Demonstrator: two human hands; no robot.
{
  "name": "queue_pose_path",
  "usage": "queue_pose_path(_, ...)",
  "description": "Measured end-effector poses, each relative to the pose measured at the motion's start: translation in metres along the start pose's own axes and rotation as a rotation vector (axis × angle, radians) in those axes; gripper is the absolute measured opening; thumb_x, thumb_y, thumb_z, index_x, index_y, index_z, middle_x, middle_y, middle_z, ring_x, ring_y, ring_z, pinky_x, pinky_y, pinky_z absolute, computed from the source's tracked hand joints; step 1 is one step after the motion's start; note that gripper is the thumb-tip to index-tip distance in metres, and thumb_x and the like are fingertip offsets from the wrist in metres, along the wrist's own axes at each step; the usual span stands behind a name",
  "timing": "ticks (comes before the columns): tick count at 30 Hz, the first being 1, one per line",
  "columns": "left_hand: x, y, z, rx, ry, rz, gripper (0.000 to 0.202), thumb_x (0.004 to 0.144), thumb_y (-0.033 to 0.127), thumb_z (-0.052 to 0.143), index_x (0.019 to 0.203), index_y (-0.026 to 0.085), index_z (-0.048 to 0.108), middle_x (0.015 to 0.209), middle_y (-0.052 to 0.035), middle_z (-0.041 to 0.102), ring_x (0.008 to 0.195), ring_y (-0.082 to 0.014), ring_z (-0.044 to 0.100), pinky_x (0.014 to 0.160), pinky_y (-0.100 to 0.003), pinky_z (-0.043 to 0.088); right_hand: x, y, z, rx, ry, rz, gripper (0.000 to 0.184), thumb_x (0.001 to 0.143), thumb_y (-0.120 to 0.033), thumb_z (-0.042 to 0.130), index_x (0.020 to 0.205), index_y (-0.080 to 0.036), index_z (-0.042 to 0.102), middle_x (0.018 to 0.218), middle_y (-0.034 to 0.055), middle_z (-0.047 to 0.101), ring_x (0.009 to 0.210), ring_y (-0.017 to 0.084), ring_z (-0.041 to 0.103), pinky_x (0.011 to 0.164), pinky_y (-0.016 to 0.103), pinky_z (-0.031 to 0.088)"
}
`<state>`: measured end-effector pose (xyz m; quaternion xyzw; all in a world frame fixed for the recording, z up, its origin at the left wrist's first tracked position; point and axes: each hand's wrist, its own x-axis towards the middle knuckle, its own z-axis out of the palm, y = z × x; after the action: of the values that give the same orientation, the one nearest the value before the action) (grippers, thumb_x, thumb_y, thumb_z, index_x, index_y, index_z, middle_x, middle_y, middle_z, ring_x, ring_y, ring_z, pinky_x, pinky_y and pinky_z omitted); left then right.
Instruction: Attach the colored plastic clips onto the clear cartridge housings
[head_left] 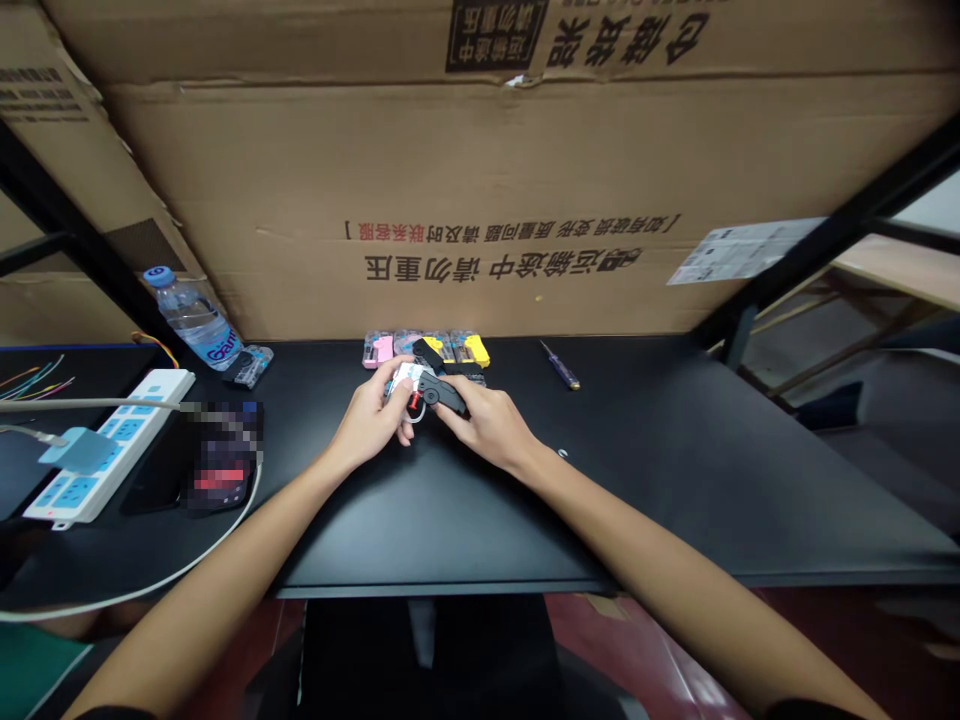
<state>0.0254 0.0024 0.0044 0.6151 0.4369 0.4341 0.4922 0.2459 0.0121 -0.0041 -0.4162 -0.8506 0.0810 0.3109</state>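
Between my two hands is a small folding toy gun, held just above the black table. It has a white patterned body, a dark grey grip part, a red trigger and a white loop below. My left hand is closed around the white body. The fingers of my right hand close on the dark grip part. Right behind the hands, in a row against the cardboard, lie several similar patterned pieces, among them a pink one and a yellow one. Black pieces in front of this row are partly hidden by my hands.
A screwdriver lies to the right, and a tiny white piece is nearer. On the left are a water bottle, a patterned piece, a power strip and a loose white cable. Cardboard walls the table's back.
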Motion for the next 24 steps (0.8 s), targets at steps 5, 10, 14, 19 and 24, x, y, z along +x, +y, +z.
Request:
queue_pose_path(5,0.0,-0.001,0.0,-0.009,-0.017,-0.004,0.058,0.107,0.05,0.057,0.155,0.017,0.049,0.054,0.0063,0.064,0.045,-0.016,0.068,0.048,-0.024,0.057,0.0,0.0,-0.002,-0.052,-0.056,0.004,0.033,0.109,-0.038,0.056,0.135,-0.02,0.063,0.124,0.0134,0.081,0.102,0.032,0.082,0.084,0.042,0.064)
queue_pose_path(10,-0.001,0.001,-0.001,0.016,-0.017,0.02,0.058,0.107,0.048,0.057,0.156,0.017,0.049,0.054,0.0063,0.065,0.044,-0.0157,0.068,0.048,-0.023,0.058,0.002,-0.003,-0.007,-0.064,-0.115,0.01,0.036,0.11,-0.039,0.056,0.14,-0.02,0.06,0.133,0.0152,0.078,0.112,0.034,0.08,0.09,0.046,0.065)
queue_pose_path(14,-0.002,0.002,0.0,0.034,-0.017,0.026,0.058,0.107,0.048,0.058,0.155,0.017,0.05,0.053,0.0059,0.065,0.044,-0.0157,0.067,0.047,-0.023,0.058,0.003,-0.006,-0.009,-0.086,-0.161,0.03,0.041,0.11,-0.045,0.056,0.142,-0.018,0.058,0.134,0.0175,0.077,0.113,0.036,0.08,0.089,0.047,0.066)
queue_pose_path(19,0.0,0.002,-0.002,-0.056,-0.03,-0.008,0.066,0.102,0.053,0.064,0.155,0.015,0.051,0.057,0.0043,0.066,0.046,-0.0171,0.069,0.048,-0.025,0.059,0.004,-0.001,-0.009,-0.017,-0.149,0.031,0.042,0.109,-0.049,0.058,0.138,-0.019,0.061,0.131,0.0175,0.077,0.112,0.036,0.079,0.091,0.047,0.064)
queue_pose_path(24,0.006,0.003,-0.01,-0.213,-0.057,-0.089,0.072,0.101,0.061,0.06,0.155,0.013,0.052,0.087,-0.0066,0.075,0.055,-0.0168,0.072,0.048,-0.026,0.058,0.007,0.007,-0.005,0.471,-0.109,0.196,0.047,0.104,-0.063,0.06,0.12,-0.02,0.069,0.091,0.0051,0.076,0.069,0.021,0.073,0.065,0.034,0.061)
